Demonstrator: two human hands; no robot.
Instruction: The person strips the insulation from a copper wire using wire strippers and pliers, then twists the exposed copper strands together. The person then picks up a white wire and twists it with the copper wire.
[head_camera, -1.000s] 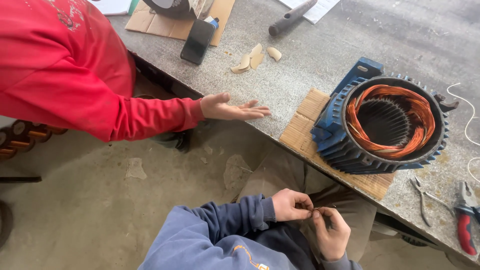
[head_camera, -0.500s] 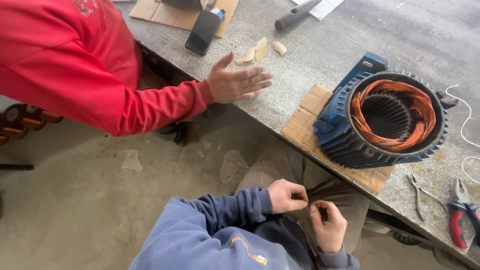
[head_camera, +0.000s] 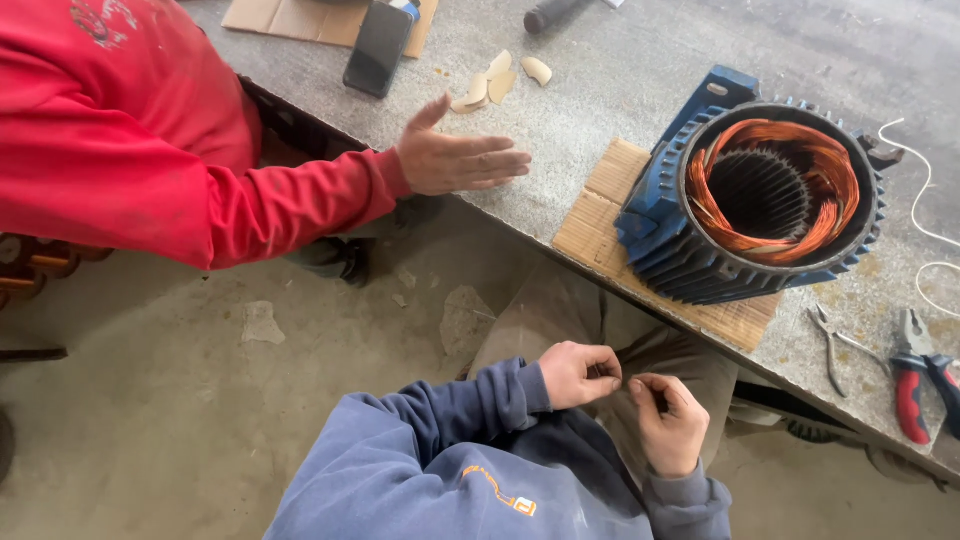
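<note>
My left hand (head_camera: 580, 375) and my right hand (head_camera: 668, 425) are close together over my lap, below the table edge. Both come out of blue sleeves. The fingers of each hand are pinched shut, thumb against fingertips. Whatever is between them is too small to make out. In front of me a blue ribbed motor stator (head_camera: 745, 205) with copper windings lies on a cardboard sheet (head_camera: 600, 215) on the grey table (head_camera: 620, 90). It is the nearest large thing to my hands.
A person in a red sleeve holds a flat hand (head_camera: 460, 160) over the table edge at the left. A black phone (head_camera: 378, 45), pale chips (head_camera: 495, 82), small pliers (head_camera: 830, 340), red-handled pliers (head_camera: 915, 375) and white string (head_camera: 915, 200) lie on the table.
The other person's hand has lifted off the table edge and turned on its side. My hands stay pinched together in my lap, and the view has shifted slightly.
</note>
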